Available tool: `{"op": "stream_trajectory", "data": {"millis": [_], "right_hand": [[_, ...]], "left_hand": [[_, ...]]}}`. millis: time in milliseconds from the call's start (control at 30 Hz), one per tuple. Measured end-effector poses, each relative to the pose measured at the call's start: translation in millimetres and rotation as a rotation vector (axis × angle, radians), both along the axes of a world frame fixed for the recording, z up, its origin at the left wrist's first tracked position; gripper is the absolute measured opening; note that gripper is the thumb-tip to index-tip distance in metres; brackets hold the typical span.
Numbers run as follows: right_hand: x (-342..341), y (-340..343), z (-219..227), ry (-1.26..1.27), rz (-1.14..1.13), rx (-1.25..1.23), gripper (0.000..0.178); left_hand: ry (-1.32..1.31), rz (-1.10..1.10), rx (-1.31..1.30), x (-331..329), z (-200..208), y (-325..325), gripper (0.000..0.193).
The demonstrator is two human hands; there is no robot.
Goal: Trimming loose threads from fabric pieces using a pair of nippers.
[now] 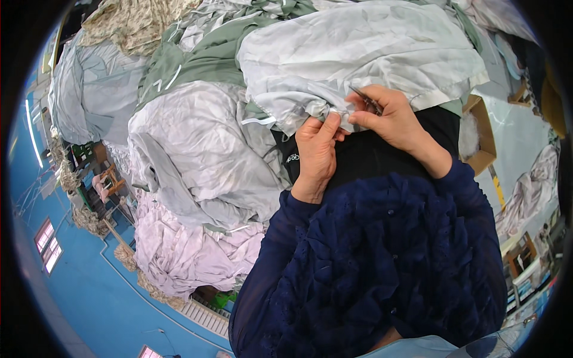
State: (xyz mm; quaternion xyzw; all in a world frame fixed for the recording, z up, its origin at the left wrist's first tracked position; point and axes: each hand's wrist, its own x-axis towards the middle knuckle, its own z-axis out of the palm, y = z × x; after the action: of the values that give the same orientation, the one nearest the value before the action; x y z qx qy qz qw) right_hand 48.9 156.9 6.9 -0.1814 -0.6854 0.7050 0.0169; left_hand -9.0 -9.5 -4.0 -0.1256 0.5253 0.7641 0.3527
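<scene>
A pale white garment (364, 51) lies spread across my lap and the pile ahead of me. My left hand (317, 149) pinches its near edge, where the cloth is bunched into a small knot-like fold. Close beside it, my right hand (397, 116) grips a pair of small dark metal thread snips (368, 101), its fingertips near the same edge. The blades are partly hidden by the fingers, so their exact position is unclear. A narrow white strip (258, 121) sticks out to the left of the bunched cloth.
Heaped white-grey cloth (206, 143), green fabric (200, 56) and pale pink fabric (185, 244) crowd my left side. Floral beige cloth (134, 24) tops the far left pile. An open cardboard box (480, 134) stands at the right, with crumpled pale cloth (531, 191) beyond it.
</scene>
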Motion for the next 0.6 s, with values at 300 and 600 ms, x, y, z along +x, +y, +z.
{"op": "stream_trajectory", "data": {"millis": [300,600], "right_hand": [[-0.2,-0.2,-4.9,-0.104,0.069,-0.169,0.012],[-0.3,-2.6,-11.0,-0.031,0.068,-0.087,0.009]], "left_hand": [[0.014,0.031,0.033,0.7,-1.4,-1.3,0.009],[0.022,0.062,0.039,1.0,-1.7,-3.4,0.007]]}}
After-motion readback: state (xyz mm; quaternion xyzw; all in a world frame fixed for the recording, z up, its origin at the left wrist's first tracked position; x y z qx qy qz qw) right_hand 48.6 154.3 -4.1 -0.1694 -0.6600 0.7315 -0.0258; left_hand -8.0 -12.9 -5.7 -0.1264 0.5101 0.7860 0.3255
